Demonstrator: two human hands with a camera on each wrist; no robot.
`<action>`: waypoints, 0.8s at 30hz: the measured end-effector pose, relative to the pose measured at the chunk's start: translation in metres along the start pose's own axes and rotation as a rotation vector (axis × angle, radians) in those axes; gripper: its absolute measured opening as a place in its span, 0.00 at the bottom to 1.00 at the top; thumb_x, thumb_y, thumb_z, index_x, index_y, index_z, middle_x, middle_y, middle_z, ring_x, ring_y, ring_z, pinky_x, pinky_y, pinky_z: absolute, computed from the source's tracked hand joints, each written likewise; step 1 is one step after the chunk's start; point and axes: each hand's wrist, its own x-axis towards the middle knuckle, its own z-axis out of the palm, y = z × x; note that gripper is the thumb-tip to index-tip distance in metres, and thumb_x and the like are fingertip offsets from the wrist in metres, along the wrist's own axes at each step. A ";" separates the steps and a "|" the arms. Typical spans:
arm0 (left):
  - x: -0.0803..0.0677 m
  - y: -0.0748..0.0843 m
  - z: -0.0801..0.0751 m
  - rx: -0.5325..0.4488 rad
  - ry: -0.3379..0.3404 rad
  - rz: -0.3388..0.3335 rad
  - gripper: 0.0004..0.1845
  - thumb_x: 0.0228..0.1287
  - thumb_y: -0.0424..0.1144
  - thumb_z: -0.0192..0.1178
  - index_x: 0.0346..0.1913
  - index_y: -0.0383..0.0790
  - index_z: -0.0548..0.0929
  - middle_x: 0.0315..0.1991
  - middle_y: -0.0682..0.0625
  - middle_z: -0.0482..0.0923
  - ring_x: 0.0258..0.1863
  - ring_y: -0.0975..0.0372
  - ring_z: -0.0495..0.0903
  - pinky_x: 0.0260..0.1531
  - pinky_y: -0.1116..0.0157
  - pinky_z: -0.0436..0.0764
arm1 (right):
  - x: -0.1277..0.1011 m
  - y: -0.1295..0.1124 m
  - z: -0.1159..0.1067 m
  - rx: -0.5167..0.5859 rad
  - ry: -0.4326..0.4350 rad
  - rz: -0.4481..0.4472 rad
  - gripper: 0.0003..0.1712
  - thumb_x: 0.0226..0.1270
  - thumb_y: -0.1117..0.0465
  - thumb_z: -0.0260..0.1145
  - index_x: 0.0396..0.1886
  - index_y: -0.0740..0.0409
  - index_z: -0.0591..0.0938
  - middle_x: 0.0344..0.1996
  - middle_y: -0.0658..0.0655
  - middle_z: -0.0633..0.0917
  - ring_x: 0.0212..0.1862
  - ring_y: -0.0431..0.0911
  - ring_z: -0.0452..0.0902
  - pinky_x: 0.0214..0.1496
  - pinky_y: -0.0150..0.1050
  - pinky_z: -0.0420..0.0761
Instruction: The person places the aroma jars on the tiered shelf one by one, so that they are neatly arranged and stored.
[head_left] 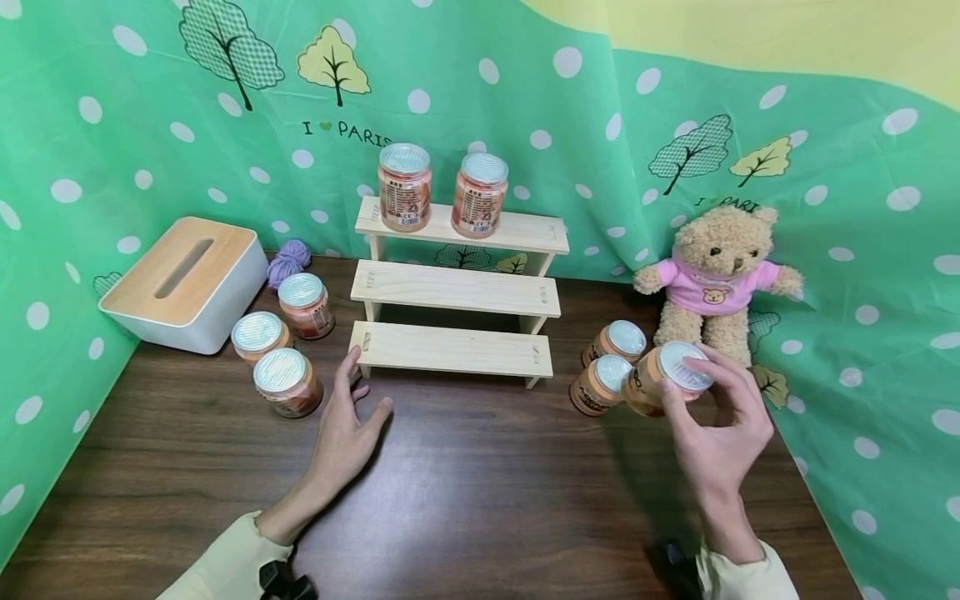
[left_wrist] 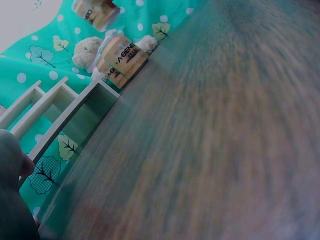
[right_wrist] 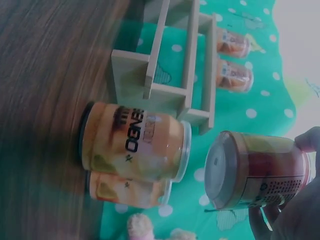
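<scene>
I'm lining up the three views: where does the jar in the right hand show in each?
Head: the jar is right of centre, in the right hand.
Left wrist: the jar is left of centre, cut off by the top edge.
Right wrist: the jar is at lower right.
Shared landmark: the three-tier wooden shelf.

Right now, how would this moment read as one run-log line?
right hand: holds jar aloft; left hand: near lowest step; top step: two jars

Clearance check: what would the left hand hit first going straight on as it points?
The left hand would probably meet the bottom step first, near its left end; depth is unclear, so they may be touching.
</scene>
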 end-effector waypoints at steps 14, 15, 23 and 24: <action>0.000 -0.010 0.002 -0.004 0.004 0.018 0.49 0.70 0.29 0.70 0.89 0.48 0.58 0.84 0.39 0.65 0.75 0.45 0.74 0.69 0.70 0.81 | 0.008 0.002 0.021 -0.011 -0.065 0.001 0.18 0.55 0.79 0.78 0.45 0.85 0.86 0.54 0.66 0.89 0.53 0.47 0.86 0.48 0.27 0.85; 0.000 -0.012 0.002 0.000 0.002 0.012 0.50 0.71 0.28 0.70 0.89 0.50 0.57 0.85 0.41 0.65 0.76 0.47 0.74 0.69 0.74 0.79 | 0.008 0.002 0.023 -0.012 -0.070 0.004 0.18 0.55 0.79 0.78 0.45 0.85 0.87 0.54 0.66 0.89 0.53 0.48 0.86 0.47 0.27 0.85; 0.000 -0.017 0.003 0.011 -0.007 0.000 0.51 0.71 0.27 0.71 0.90 0.51 0.55 0.86 0.44 0.62 0.77 0.48 0.73 0.70 0.74 0.78 | 0.013 0.008 0.036 0.001 -0.109 0.007 0.18 0.55 0.80 0.78 0.46 0.83 0.87 0.55 0.69 0.89 0.58 0.52 0.86 0.50 0.29 0.85; 0.000 -0.017 0.003 0.011 -0.007 -0.003 0.51 0.71 0.27 0.71 0.90 0.51 0.56 0.86 0.44 0.62 0.77 0.48 0.73 0.70 0.73 0.78 | 0.013 0.008 0.038 0.002 -0.115 0.006 0.18 0.55 0.80 0.78 0.47 0.83 0.87 0.55 0.70 0.89 0.58 0.52 0.86 0.50 0.30 0.85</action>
